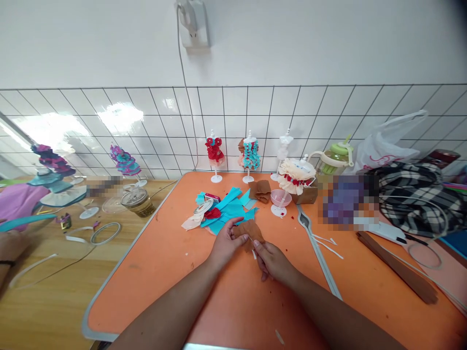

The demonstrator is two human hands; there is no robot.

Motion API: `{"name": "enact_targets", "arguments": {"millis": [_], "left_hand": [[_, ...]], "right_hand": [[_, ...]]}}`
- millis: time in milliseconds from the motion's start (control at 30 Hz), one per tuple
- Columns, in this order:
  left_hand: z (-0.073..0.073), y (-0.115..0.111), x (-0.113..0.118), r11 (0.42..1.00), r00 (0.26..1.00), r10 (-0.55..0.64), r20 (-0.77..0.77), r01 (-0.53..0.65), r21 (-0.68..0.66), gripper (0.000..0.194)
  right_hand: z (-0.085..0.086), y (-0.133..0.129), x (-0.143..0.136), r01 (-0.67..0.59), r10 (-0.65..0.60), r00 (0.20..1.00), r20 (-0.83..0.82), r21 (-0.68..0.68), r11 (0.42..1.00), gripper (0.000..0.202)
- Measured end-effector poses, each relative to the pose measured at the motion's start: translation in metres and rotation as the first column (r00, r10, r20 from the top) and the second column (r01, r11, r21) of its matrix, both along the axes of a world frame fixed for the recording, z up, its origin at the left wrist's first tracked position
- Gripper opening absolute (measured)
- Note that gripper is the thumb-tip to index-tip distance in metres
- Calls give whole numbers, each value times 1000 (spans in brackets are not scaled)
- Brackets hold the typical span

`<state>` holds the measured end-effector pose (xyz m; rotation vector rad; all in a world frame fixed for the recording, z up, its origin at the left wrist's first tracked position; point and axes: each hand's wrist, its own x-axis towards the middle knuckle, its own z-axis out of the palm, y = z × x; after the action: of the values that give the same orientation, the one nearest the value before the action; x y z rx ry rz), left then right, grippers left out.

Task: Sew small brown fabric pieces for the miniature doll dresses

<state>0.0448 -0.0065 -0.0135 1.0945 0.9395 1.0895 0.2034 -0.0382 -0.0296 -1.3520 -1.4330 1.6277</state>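
Note:
Over the orange table point(153, 282), my left hand point(226, 243) pinches a piece of brown crepe paper point(248, 229) between thumb and fingers. My right hand point(272, 260) is closed at the paper's lower right edge, fingertips together, with a thin white strip point(254, 254) showing beside them. The two hands almost touch. Just behind them lie turquoise paper strips point(231, 206), a dark red scrap point(212, 213) and a pale piece point(193, 222). Folded brown paper point(260, 190) lies further back.
Small mannequins in red point(215, 153), turquoise point(251, 155) and cream point(295, 176) ruffles stand at the back, near a pink bowl point(280, 198). A brown paper roll point(397, 267) lies right. At far left, another person's hand point(12, 245) is beside a wooden table point(44, 311).

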Motion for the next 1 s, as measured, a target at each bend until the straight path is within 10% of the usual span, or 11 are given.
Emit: {"name": "enact_targets", "arguments": {"millis": [1000], "left_hand": [[-5,0,-1,997,999,-37,-14,38,68,56]], "right_hand": [[5,-1,0,7,-8,1000,-19,-28,1000,49]]}}
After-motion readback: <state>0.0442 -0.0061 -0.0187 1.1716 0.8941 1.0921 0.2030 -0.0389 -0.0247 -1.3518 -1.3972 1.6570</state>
